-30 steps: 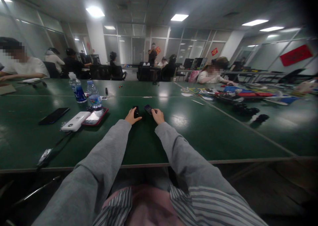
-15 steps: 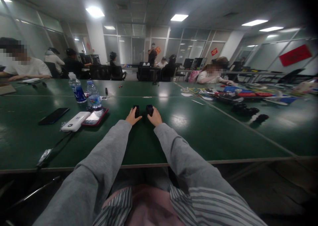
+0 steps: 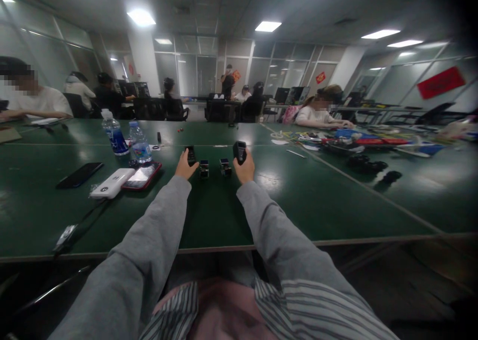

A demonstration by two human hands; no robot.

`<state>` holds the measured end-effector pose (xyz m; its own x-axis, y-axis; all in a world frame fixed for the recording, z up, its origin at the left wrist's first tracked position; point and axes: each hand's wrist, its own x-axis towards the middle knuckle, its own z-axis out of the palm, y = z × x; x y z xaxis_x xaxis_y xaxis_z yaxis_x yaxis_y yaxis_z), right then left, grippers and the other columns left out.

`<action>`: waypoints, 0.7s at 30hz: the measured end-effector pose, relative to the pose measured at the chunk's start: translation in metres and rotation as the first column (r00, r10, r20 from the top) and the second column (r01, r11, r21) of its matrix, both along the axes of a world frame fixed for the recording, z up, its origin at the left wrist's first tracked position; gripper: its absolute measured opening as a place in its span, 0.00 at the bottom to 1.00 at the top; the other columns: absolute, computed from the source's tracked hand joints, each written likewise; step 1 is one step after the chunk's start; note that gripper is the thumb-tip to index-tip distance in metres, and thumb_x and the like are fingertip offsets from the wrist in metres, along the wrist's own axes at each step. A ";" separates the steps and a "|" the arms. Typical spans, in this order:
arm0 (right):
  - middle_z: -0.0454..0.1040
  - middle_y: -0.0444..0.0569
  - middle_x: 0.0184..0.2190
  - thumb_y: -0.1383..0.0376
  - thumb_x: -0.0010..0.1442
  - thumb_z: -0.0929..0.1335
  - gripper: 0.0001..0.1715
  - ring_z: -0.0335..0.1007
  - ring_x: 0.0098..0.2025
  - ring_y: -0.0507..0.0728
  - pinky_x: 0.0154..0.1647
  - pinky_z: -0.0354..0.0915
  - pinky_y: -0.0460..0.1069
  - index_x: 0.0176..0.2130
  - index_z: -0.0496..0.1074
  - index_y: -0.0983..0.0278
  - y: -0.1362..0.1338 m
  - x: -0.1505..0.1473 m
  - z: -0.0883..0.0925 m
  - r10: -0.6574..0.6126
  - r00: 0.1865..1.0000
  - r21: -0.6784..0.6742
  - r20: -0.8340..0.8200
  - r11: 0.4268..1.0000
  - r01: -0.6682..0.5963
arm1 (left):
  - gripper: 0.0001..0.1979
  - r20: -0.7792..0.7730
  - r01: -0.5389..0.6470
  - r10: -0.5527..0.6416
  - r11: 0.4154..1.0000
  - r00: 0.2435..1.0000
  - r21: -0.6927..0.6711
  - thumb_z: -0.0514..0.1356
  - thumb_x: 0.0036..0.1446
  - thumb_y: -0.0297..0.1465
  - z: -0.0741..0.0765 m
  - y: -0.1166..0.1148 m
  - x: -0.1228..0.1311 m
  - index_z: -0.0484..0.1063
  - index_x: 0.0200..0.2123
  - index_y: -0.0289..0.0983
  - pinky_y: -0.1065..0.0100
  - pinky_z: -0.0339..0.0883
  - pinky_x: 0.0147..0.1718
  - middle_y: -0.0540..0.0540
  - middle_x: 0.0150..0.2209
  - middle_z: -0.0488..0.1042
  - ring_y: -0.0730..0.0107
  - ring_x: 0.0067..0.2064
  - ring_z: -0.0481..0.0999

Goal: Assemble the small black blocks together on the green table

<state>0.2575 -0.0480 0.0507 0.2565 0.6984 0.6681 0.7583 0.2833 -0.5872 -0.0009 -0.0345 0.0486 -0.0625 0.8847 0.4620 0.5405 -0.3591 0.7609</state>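
Observation:
Both my arms in grey sleeves reach out over a dark green table (image 3: 306, 200). My left hand (image 3: 184, 167) is closed around a small black object (image 3: 191, 155) held just above the table. My right hand (image 3: 244, 170) is closed around another small black object (image 3: 239, 151), lifted and tilted upright. Between the hands, two small dark boxy items (image 3: 203, 169) (image 3: 224, 167) with blue trim stand side by side on the table, apart from both hands.
Left of my hands lie a red-cased phone (image 3: 142, 176), a white power bank (image 3: 108, 183), a black phone (image 3: 79, 174) and two water bottles (image 3: 140, 143). Cluttered tools and parts cover the right table (image 3: 358, 143). Other people sit at the far and left sides.
Both hands have lifted apart, each carrying a black object. Two small dark items now stand uncovered on the table between them.

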 end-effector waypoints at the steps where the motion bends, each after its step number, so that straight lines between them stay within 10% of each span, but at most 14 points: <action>1: 0.58 0.60 0.57 0.59 0.57 0.60 0.37 0.57 0.57 0.59 0.57 0.55 0.56 0.61 0.48 0.70 0.004 0.006 -0.004 -0.016 1.000 -0.012 0.000 1.000 0.016 | 0.46 -0.028 0.015 -0.016 0.999 0.999 -0.037 0.65 0.43 0.38 -0.006 0.002 -0.003 0.48 0.63 0.36 0.56 0.38 0.63 0.38 0.64 0.49 0.53 0.65 0.45; 9: 0.65 0.59 0.52 0.61 0.50 0.67 0.37 0.63 0.52 0.61 0.53 0.60 0.55 0.57 0.57 0.69 0.029 0.027 -0.041 0.040 0.998 -0.277 0.056 0.960 -0.023 | 0.43 -0.051 0.178 -0.188 0.971 0.981 -0.159 0.68 0.36 0.38 -0.024 0.003 -0.007 0.59 0.57 0.37 0.55 0.42 0.62 0.37 0.61 0.56 0.47 0.64 0.47; 21: 0.60 0.57 0.56 0.50 0.63 0.53 0.32 0.55 0.59 0.56 0.60 0.52 0.53 0.59 0.59 0.65 0.029 0.011 -0.040 0.255 0.966 -0.316 0.041 0.921 -0.229 | 0.49 -0.201 0.210 -0.246 0.960 0.948 -0.185 0.69 0.33 0.45 -0.030 0.006 -0.005 0.56 0.59 0.38 0.47 0.38 0.61 0.36 0.65 0.41 0.42 0.65 0.39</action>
<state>0.2681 -0.0192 0.0107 0.0089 0.9061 0.4231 0.7370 0.2800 -0.6151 -0.0059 -0.0282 0.0184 0.2364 0.9264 0.2929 0.6184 -0.3760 0.6900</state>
